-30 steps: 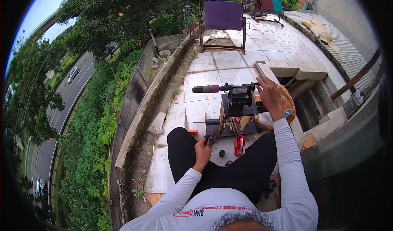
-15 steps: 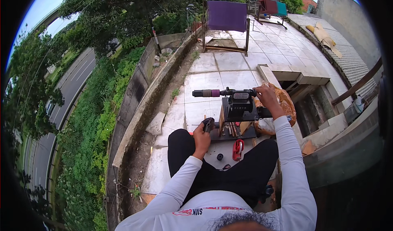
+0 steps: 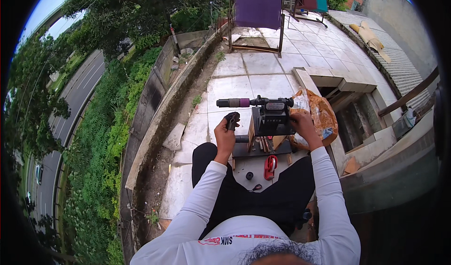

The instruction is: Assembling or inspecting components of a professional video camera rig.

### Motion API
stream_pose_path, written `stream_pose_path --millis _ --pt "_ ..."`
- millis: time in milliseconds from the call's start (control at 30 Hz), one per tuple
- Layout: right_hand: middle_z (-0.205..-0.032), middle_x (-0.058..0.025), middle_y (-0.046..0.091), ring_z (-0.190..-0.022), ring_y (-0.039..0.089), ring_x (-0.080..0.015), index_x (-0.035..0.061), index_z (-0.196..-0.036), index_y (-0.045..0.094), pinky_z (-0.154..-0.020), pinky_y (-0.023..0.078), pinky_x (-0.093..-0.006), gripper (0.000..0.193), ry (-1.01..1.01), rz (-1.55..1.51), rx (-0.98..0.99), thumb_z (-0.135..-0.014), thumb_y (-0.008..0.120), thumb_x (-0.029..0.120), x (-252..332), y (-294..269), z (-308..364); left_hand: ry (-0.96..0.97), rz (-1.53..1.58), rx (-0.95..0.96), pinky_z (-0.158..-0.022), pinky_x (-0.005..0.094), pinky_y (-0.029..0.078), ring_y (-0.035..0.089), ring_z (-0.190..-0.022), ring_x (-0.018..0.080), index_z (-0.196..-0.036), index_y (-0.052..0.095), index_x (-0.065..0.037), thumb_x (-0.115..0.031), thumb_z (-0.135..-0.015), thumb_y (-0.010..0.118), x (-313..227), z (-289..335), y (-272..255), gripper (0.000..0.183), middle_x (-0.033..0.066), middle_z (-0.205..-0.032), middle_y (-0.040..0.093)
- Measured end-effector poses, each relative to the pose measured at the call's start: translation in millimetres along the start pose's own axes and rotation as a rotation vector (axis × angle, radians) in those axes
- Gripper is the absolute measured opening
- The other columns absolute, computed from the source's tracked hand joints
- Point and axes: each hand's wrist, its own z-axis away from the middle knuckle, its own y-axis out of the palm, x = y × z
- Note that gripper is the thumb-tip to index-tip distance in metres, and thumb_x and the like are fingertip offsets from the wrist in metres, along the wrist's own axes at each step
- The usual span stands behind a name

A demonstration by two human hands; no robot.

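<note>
A black bench machine (image 3: 275, 119) stands in front of me on a small black-topped stand (image 3: 263, 151). Its horizontal spindle points left and carries a dark and purple sleeve (image 3: 234, 103). My left hand (image 3: 224, 136) is raised below that sleeve, closed around a small dark object (image 3: 231, 120) whose kind I cannot make out. At the machine's right side, my right hand (image 3: 304, 125) has its fingers curled in; whatever they grip is hidden. Several thin sticks (image 3: 264, 144) lie under the machine. A dark cylinder (image 3: 242, 138) juts out to the left below it.
Between my legs lie a red tape dispenser (image 3: 270, 167), a small black spool (image 3: 249, 175) and scissors (image 3: 256, 187). An orange plastic bag (image 3: 317, 117) sits right of the machine, beside an opening with a raised rim (image 3: 357, 84). A low wall (image 3: 155, 138) runs along the left.
My left hand has risen with the dark object, uncovering the cylinder below. My right hand has come down along the machine's right side. The view has shifted slightly.
</note>
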Motion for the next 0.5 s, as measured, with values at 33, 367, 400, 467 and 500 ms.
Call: stream_pose_path --millis 33,367,400,467,500 --pt "-0.094 -0.0156 0.078 -0.093 0.074 -0.035 0.0071 -0.108 0.082 -0.094 0.05 -0.049 0.023 0.009 -0.009 -0.014 -0.086 0.078 0.013 3.6 -3.0 3.1 0.029 0.006 -0.009 -0.077 0.027 0.054 0.068 -0.086 0.0105 -0.127 0.073 0.002 0.006 -0.103 0.057 0.4 -2.1 -0.1 0.029 0.0053 -0.105 0.078" --pt "-0.099 -0.0181 0.078 -0.093 0.075 -0.0371 0.0029 -0.107 0.08 -0.088 0.057 -0.0453 0.024 0.067 -0.01 -0.011 -0.084 0.08 0.01 23.4 -20.9 14.0 0.062 0.024 0.035 -0.077 0.0268 0.055 0.068 -0.086 0.0104 -0.129 0.073 0.001 0.011 -0.1 0.056 -12.8 -11.7 -1.3 0.035 0.0044 -0.106 0.078" --pt "-0.099 -0.0185 0.078 -0.092 0.075 -0.0375 0.0023 -0.107 0.08 -0.087 0.058 -0.0454 0.024 0.081 -0.041 -0.021 -0.084 0.08 0.01 23.7 -20.4 15.4 0.053 0.017 0.037 -0.077 0.0269 0.055 0.068 -0.086 0.0105 -0.129 0.073 0.001 0.012 -0.1 0.056 -14.2 -10.0 -1.2 0.036 0.0046 -0.107 0.078" --pt "-0.099 -0.0189 0.078 -0.091 0.075 -0.0378 0.0017 -0.106 0.08 -0.087 0.058 -0.0454 0.023 0.092 -0.072 -0.031 -0.084 0.08 0.01 26.4 -21.7 16.9 0.045 0.01 0.038 -0.076 0.027 0.055 0.068 -0.086 0.0105 -0.129 0.073 0.001 0.012 -0.1 0.056 -15.9 -9.0 -2.1 0.036 0.0047 -0.107 0.078" --pt "-0.1 -0.0191 0.078 -0.092 0.075 -0.0379 0.0013 -0.107 0.08 -0.087 0.058 -0.0455 0.024 0.092 -0.057 -0.014 -0.084 0.08 0.009 26.8 -23.9 18.5 0.033 0.0 0.027 -0.077 0.0266 0.055 0.069 -0.086 0.0105 -0.129 0.073 0.001 0.012 -0.099 0.056 -16.6 -9.0 -2.1 0.037 0.0048 -0.107 0.078"
